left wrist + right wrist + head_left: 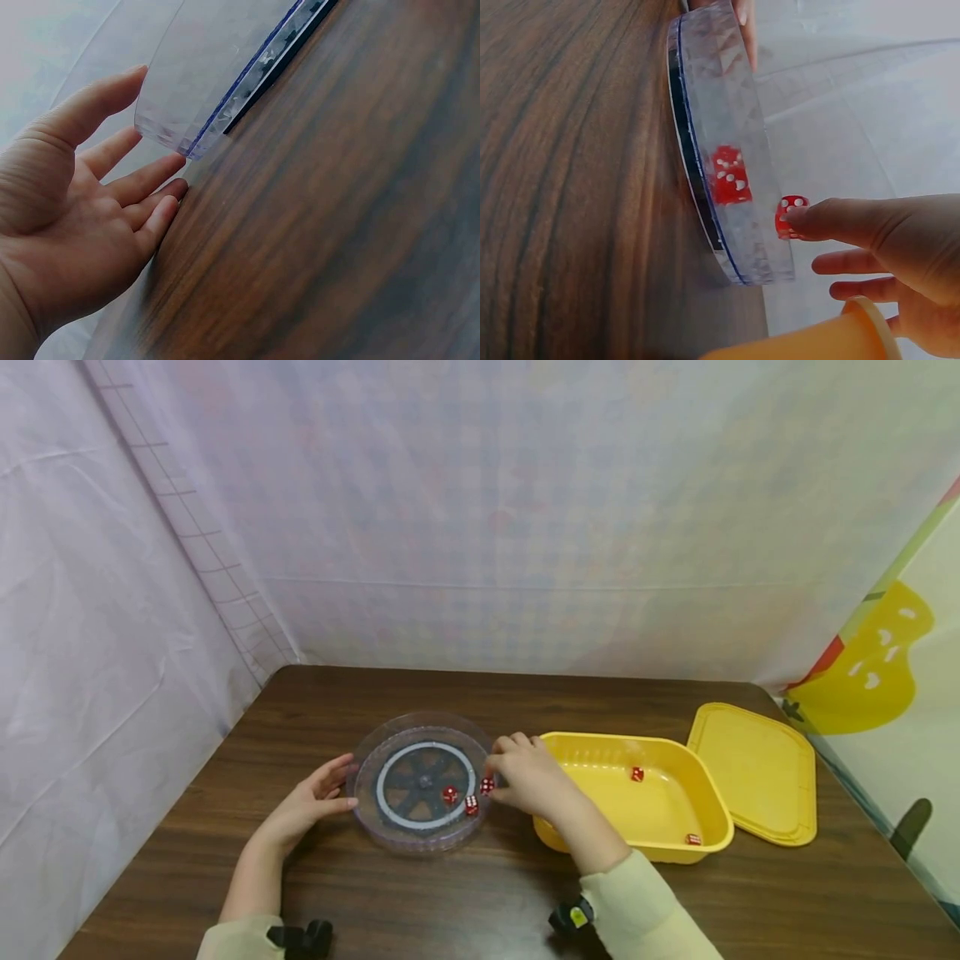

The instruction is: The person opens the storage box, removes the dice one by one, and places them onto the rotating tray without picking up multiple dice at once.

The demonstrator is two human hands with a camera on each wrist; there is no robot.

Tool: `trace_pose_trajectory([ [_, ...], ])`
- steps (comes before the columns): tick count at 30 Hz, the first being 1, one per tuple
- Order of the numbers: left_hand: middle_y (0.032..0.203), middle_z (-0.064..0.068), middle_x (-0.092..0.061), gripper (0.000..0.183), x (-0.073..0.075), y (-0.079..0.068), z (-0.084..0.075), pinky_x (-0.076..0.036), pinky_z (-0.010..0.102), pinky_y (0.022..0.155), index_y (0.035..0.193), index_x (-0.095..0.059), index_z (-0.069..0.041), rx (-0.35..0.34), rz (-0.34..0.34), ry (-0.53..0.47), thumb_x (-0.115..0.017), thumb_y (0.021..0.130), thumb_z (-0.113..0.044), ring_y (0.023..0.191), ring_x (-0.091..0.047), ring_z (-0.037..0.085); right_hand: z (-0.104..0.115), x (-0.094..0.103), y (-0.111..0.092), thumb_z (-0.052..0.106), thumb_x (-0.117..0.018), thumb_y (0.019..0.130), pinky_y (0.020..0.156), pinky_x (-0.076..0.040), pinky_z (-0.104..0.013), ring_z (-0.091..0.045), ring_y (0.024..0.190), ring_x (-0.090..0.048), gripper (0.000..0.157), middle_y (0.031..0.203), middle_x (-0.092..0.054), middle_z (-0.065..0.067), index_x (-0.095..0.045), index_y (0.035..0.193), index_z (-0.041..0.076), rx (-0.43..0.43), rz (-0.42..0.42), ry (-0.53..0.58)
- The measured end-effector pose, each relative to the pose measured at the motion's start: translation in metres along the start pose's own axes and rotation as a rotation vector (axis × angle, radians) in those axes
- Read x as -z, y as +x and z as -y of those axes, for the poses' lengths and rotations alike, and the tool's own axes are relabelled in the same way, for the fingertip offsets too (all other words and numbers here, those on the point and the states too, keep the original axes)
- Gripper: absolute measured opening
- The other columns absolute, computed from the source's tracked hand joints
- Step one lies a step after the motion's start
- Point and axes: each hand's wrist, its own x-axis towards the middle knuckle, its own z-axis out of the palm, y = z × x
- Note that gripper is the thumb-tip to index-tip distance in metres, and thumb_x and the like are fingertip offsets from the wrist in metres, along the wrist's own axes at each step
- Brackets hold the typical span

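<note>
A clear round dish (423,842) with a pale ring on its floor sits on the table. Two red dice with white dots lie inside it, one die (450,794) nearer the middle and another die (471,806) by the right wall. My right hand (528,777) pinches a third red die (791,216) at the dish's right rim. My left hand (303,806) rests at the dish's left side, fingers spread and fingertips right at the wall; in the left wrist view the left palm (75,247) shows bare.
To the right stands a yellow plastic tub (622,806) with a red die (637,774) at its back and another (693,839) near its front corner. A yellow lid (757,777) lies to its right, close against it. White cloth (480,527) hangs behind the dark wooden table (420,902).
</note>
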Motion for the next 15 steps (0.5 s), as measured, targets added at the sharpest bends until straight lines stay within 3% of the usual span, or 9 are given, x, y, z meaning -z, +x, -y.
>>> trace_pose_trajectory([
  [15, 0.149, 0.029, -0.027, 0.076, 0.0008, -0.0001, -0.0006, -0.01, 0.053, 0.113, 0.148, -0.025, 0.003, 0.016, 0.001, 0.007, -0.068, 0.085, -0.002, 0.14, -0.017, 0.039, 0.0019, -0.0044, 0.0035, 0.036, -0.079, 0.078, 0.085, -0.037, -0.044, -0.027, 0.099, -0.049, 0.02, 0.098, -0.058, -0.002, -0.072, 0.087, 0.02, -0.035, 0.012, 0.029],
])
